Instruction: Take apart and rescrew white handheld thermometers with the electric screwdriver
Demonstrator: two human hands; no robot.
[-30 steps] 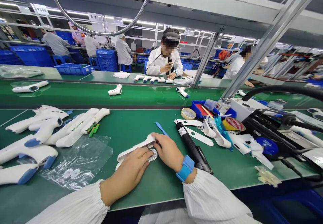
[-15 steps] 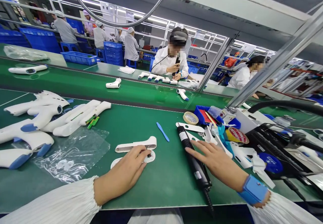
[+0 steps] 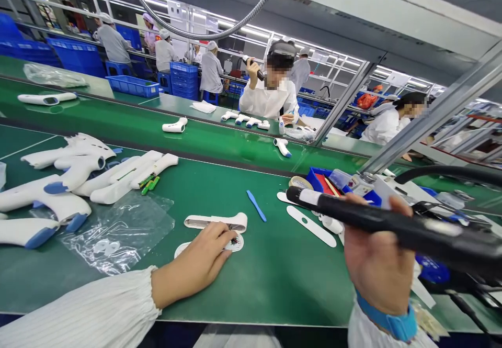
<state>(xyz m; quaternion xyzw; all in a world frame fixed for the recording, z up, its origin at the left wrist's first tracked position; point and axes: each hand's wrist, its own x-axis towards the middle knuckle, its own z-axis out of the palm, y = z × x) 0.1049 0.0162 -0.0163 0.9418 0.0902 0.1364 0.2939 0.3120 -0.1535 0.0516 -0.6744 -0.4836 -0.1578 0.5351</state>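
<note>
My right hand (image 3: 376, 269) is wrapped round a black electric screwdriver (image 3: 358, 216), raised above the right part of the bench and tilted, its narrower end pointing left. On the bench, my left hand (image 3: 196, 264) closes over a white plastic housing half (image 3: 237, 244); its round end, with dark parts inside, shows past my fingertips. Just behind it lies another white housing piece (image 3: 240, 223), long with a wider end. A blue plastic stick (image 3: 256, 205) rests between my two hands, farther back. My left palm hides much of the held housing.
White gun-shaped housings (image 3: 58, 201) are heaped at left beside a clear plastic bag (image 3: 129, 227). A blue bin (image 3: 314, 180), tape roll (image 3: 300, 182) and white strip (image 3: 311, 226) lie right. A green conveyor belt (image 3: 219, 141) crosses behind; a co-worker (image 3: 270, 97) sits beyond it.
My right hand has taken hold of the electric screwdriver and lifted it off the bench, turning it sideways. My left hand stays on the housing half. The co-worker opposite has raised a tool.
</note>
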